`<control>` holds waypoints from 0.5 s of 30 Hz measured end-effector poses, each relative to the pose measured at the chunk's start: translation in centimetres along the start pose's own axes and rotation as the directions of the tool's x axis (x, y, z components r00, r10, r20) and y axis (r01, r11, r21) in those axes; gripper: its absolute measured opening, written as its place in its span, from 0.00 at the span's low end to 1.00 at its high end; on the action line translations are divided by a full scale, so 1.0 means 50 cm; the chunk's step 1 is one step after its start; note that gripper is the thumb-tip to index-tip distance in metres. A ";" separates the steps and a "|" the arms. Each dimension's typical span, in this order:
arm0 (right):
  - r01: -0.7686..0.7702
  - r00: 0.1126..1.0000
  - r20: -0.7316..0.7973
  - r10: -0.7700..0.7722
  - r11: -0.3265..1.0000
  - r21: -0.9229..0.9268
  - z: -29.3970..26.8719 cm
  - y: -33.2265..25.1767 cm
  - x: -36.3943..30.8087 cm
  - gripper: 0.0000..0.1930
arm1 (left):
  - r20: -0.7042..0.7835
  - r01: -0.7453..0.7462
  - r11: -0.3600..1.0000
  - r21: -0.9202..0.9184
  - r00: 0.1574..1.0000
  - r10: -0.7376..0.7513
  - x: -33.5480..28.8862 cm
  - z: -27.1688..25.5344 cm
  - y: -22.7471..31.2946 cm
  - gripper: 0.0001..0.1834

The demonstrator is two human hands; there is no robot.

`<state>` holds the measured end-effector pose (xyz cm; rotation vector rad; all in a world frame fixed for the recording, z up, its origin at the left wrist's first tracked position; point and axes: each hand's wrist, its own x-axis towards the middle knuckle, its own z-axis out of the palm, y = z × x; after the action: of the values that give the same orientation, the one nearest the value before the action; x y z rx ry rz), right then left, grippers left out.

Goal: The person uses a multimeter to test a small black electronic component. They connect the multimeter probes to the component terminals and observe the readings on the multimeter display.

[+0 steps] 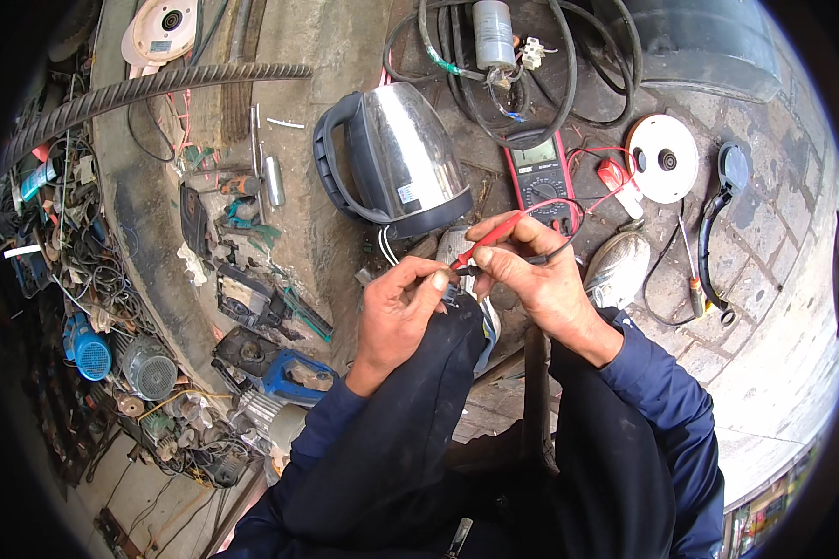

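Observation:
My right hand grips a red test probe, its tip slanting down to the left, and a black probe lies under the same fingers. Close against the probe tips, my left hand pinches a small dark part above my knee; its kind is mostly hidden. Beyond my hands lies a red multimeter with a grey display, leads running from its lower end. A steel electric kettle with a dark handle lies tilted beside it, white wires coming out near its base.
At right lie a round white kettle base, a screwdriver and a dark curved strip. A coiled black cable and grey cylinder are at the back. Motors, scrap and a blue-framed tool crowd the left.

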<state>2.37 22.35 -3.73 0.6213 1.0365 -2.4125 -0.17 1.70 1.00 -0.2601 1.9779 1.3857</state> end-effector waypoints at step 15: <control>0.022 0.999 0.024 -0.024 0.998 0.052 -0.003 0.005 -0.001 0.09 | 0.079 0.063 0.978 -0.196 0.996 -0.048 0.006 -0.009 -0.012 0.08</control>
<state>2.56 22.33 -3.96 0.5984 0.9790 -2.4676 -0.28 1.11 0.44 -0.3475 1.7606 1.5364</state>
